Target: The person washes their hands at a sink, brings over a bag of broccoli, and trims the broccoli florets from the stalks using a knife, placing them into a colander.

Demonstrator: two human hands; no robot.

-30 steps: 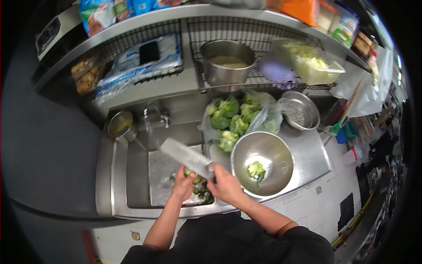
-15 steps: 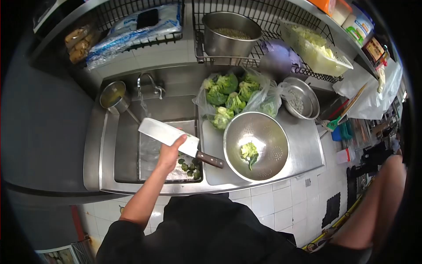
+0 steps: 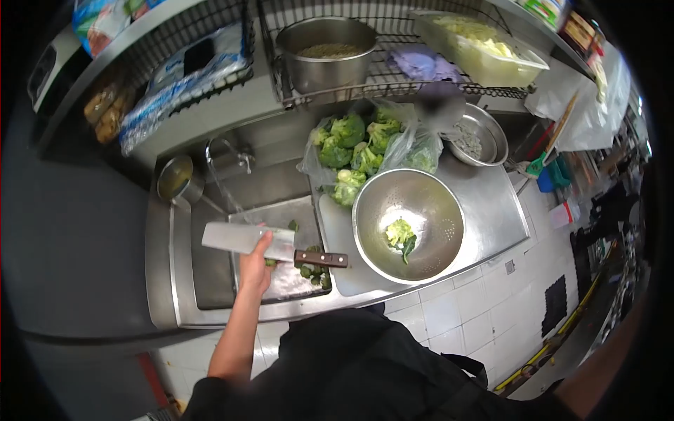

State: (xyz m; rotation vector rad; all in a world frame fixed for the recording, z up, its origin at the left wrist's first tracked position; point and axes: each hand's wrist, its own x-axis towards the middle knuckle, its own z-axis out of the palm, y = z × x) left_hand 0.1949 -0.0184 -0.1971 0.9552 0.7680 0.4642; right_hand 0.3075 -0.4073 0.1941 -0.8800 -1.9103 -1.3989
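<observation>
Right arm: mine, blurred (image 3: 597, 375), off beyond the lower right; the right hand is out of sight, so its grip I cannot tell.
Left hand: (image 3: 255, 272) above the near part of the sink (image 3: 163, 281), pinching the knife (image 3: 235, 238) by its blade, thumb on the upper face, fingers hidden beneath.
Knife: lies across my grip, blade toward the sink's left side, handle (image 3: 321, 259) reaching over its right edge. Held by the blade, I judge, to leave the handle clear.
Broccoli pieces: (image 3: 314, 274) on the sink floor, near right corner; a bit of green also shows just below the blade, whether held I can't tell. The sink probably keeps wet scraps off the counter.
Colander: (image 3: 439, 203) at the counter's near edge, right of the sink, one broccoli piece (image 3: 400, 231) inside; its holes would let water drain.
White board: (image 3: 342, 270) beside the sink's right edge, partly under the colander.
Bag: (image 3: 307, 165) open behind the colander, whole broccoli heads (image 3: 347, 131) showing; probably left open for easy reach.
Tap: (image 3: 243, 160) at the sink's back edge, water running.
Small pot: (image 3: 175, 179) at the sink's back left corner.
Steel bowl: (image 3: 497, 137) toward the counter's back right corner.
Rack: (image 3: 397, 88) farthest, a big pot (image 3: 324, 76) and a pale tub (image 3: 491, 70) along its front edge.
</observation>
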